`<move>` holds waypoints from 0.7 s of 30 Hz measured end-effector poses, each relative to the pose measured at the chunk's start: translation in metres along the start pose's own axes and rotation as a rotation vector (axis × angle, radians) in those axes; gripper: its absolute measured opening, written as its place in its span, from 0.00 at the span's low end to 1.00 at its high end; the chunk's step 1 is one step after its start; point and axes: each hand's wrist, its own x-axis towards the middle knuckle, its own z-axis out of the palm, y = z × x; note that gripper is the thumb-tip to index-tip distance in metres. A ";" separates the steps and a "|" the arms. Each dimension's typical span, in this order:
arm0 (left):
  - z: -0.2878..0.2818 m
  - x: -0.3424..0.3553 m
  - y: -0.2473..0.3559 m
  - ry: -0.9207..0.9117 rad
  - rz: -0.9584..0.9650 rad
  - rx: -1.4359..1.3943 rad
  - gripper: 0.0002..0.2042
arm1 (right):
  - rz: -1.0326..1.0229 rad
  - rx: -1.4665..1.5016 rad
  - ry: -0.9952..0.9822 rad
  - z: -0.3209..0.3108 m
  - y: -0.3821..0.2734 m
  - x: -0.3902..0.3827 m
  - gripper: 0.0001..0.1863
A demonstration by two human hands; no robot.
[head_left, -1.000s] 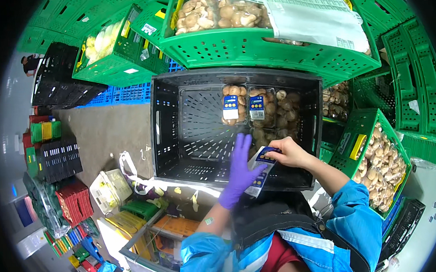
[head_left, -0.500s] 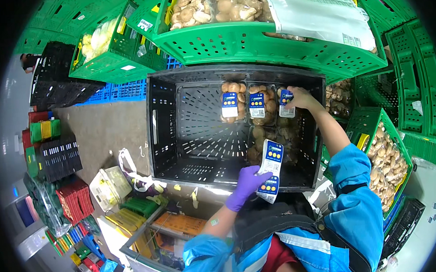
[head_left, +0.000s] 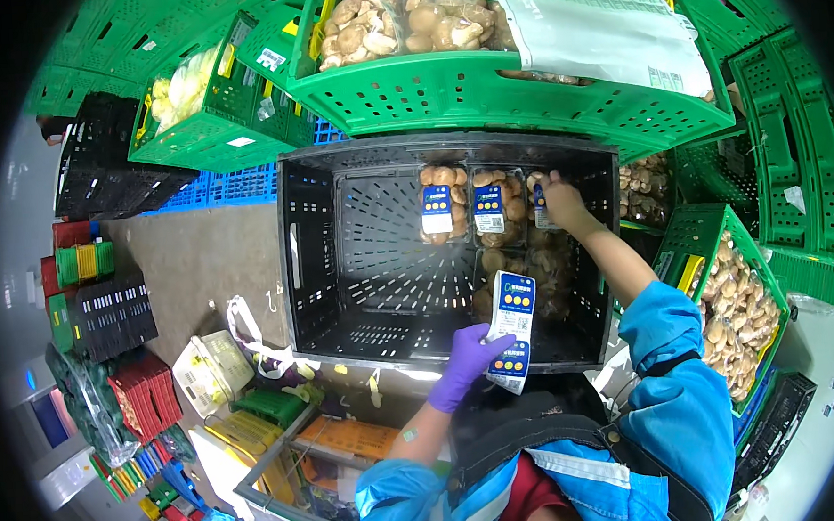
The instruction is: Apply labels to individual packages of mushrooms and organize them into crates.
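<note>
My left hand (head_left: 469,360), in a purple glove, is closed on a strip of blue-and-white labels (head_left: 514,301) over the crate's near part. My bare right hand (head_left: 562,202) has its bent fingers together on the labelled top of the right-hand mushroom pack (head_left: 538,218); whether they grip anything is hidden. Two more labelled packs, one left (head_left: 441,223) and one middle (head_left: 489,200), lie beside it in the black crate (head_left: 297,267). Packs without visible labels (head_left: 550,272) lie nearer me, partly covered by the strip.
Green crates of mushrooms surround the black crate at the back (head_left: 399,96) and right (head_left: 743,319). A green crate of pale vegetables (head_left: 184,126) is back left. A cream container (head_left: 211,370) and stacked coloured crates (head_left: 139,398) stand left. Part of a person shows far left (head_left: 52,129).
My right hand has left the label strip and reached up-right to the right-hand pack, where a label appeared. My left hand keeps the strip, now more upright and slightly lower.
</note>
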 end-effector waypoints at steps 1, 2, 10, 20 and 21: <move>0.001 0.000 -0.002 -0.005 -0.004 -0.016 0.12 | 0.004 0.001 0.003 0.005 0.003 -0.002 0.43; 0.003 0.000 -0.003 -0.012 -0.007 -0.031 0.12 | 0.023 0.012 0.040 0.012 0.005 -0.006 0.38; 0.011 -0.047 0.018 -0.014 0.115 0.115 0.12 | -0.207 1.238 -0.483 -0.083 -0.068 -0.163 0.23; 0.059 -0.114 -0.008 0.333 0.502 0.357 0.35 | -0.914 0.838 -0.244 -0.053 -0.085 -0.259 0.13; 0.061 -0.119 -0.027 0.251 0.248 0.143 0.26 | -0.940 0.766 -0.208 -0.051 -0.084 -0.264 0.14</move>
